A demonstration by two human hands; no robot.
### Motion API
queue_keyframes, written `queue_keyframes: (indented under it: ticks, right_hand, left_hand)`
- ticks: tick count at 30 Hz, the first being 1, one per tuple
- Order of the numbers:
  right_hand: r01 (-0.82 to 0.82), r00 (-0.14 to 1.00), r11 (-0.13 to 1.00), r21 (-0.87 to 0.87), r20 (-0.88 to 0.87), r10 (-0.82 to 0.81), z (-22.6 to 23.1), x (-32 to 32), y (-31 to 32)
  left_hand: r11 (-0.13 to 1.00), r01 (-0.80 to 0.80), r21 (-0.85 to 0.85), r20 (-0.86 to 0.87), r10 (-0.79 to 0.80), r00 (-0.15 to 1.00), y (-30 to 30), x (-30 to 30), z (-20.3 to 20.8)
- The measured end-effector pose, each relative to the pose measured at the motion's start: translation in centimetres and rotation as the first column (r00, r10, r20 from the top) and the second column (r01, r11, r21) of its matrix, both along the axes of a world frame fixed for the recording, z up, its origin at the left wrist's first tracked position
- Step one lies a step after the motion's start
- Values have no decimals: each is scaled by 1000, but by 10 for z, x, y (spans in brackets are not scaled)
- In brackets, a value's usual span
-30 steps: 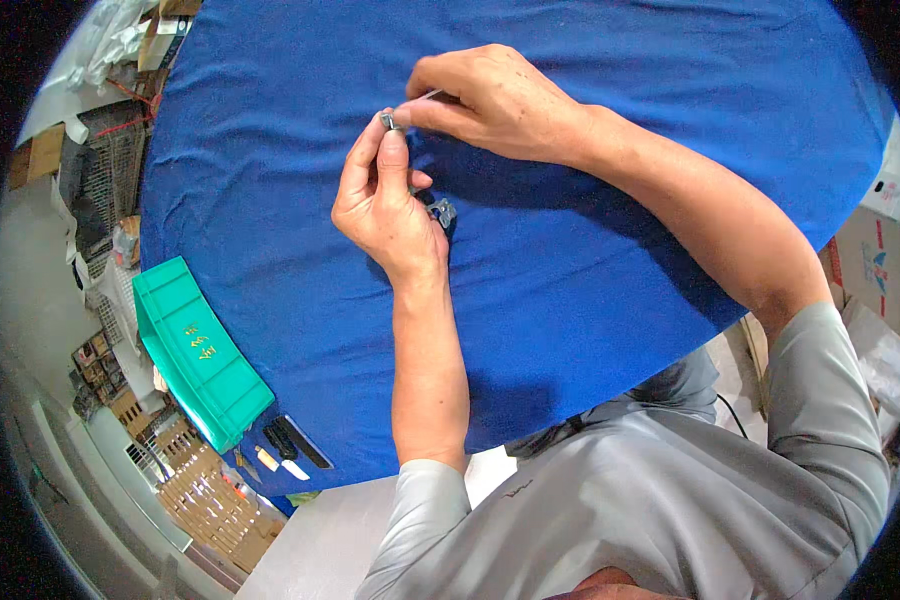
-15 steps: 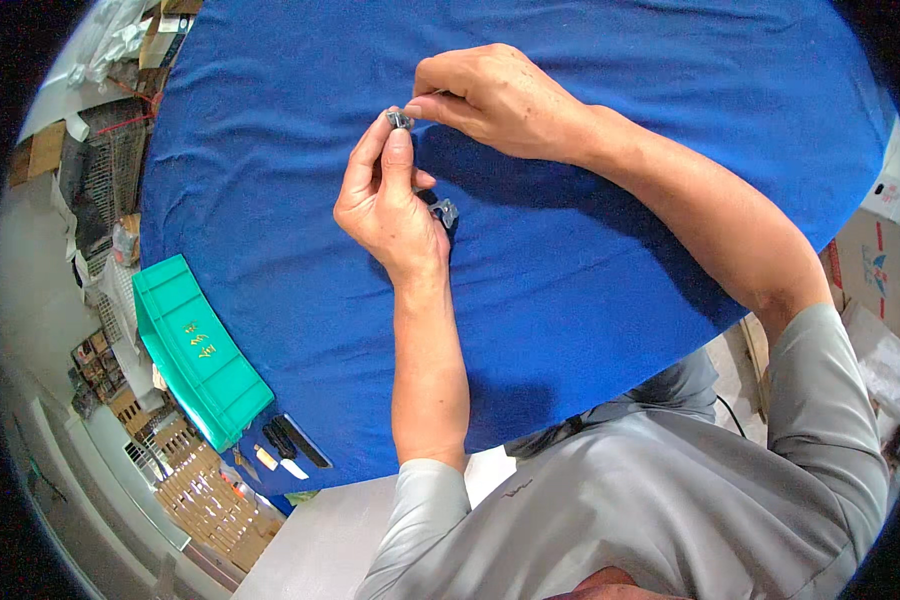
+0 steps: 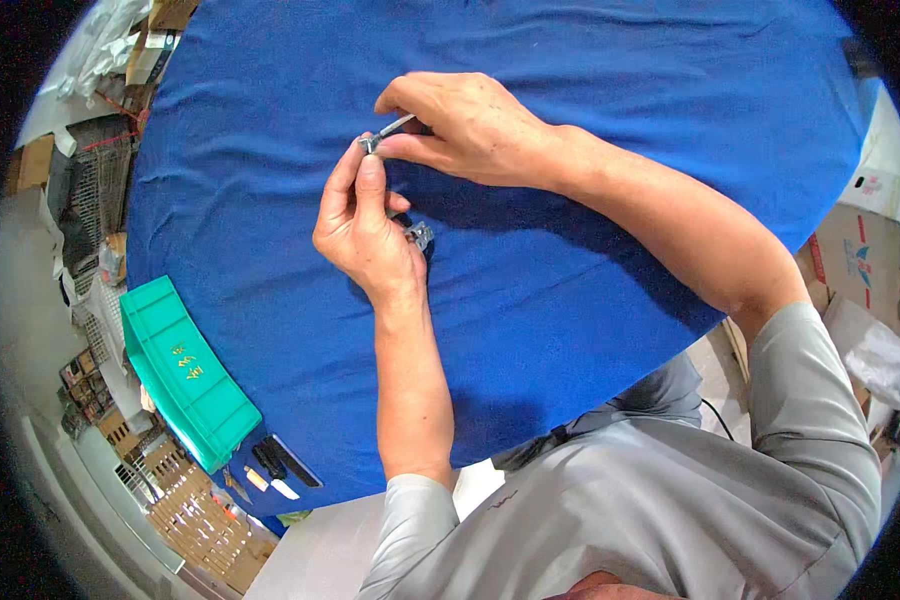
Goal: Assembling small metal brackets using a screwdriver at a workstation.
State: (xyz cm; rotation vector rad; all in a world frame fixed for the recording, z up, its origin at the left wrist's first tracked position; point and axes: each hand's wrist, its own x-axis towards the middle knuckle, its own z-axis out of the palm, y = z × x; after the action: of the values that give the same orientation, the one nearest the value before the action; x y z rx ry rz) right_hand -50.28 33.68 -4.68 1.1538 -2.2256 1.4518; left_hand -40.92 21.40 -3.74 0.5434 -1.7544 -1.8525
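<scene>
Between the thumb and fingertips of my left hand [image 3: 370, 235] is a small shiny metal piece [image 3: 369, 145]. Closed around a thin silvery rod [image 3: 398, 124], my right hand [image 3: 470, 130] is close beside it, and the rod's lower end meets the metal piece. The kind of either thing is too small to make out. A second metal piece [image 3: 422, 235], with an irregular outline, shows by the heel of my left hand; whether it is held or lies on the cloth I cannot tell.
A blue cloth [image 3: 570, 300] covers the table. At the left edge stands a green plastic tray [image 3: 225, 415] with several small brass-coloured pieces [image 3: 186, 362]. Near it lie a black oblong object [image 3: 295, 462] and small light-coloured items [image 3: 257, 478]. Cardboard boxes [image 3: 855, 255] stand at right.
The thin rod now shows between my right fingers, at the metal piece; earlier it was not plainly visible. My right fingers have shifted their hold. The whole view has moved slightly.
</scene>
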Motion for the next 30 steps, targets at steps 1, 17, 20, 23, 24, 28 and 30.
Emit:
queue_keyframes:
  ticks: [1, 17, 20, 23, 24, 28, 30]
  right_hand:
    - [-32, 997, 995, 93, 76, 25, 1, -1, 0]
    - [-86, 993, 993, 82, 90, 78, -9, -5, 0]
    - [-106, 991, 992, -63, 76, 111, -8, -4, 0]
    - [-100, 987, 993, -59, 124, 107, -4, -4, 3]
    - [-108, 986, 992, 65, 132, 99, -3, -6, 4]
    - [-85, 988, 995, 55, 136, 77, -5, -5, 0]
    - [-77, 990, 997, -27, 118, 80, -6, -4, -2]
  left_hand:
    - [1000, -10, -5, 7, 10, 1000, 0, 0, 0]
    - [1000, 4, -22, -2, -4, 1000, 0, 0, 2]
    - [1000, -3, 0, 11, 3, 1000, 0, 1, 1]
    - [1000, -28, 3, 34, 28, 999, 2, 0, 5]
    - [1000, -28, 9, 31, 27, 999, 1, 0, 3]
    - [1000, -7, -31, 32, 8, 999, 1, 1, 2]
    - [1000, -14, -15, 40, 14, 999, 2, 0, 2]
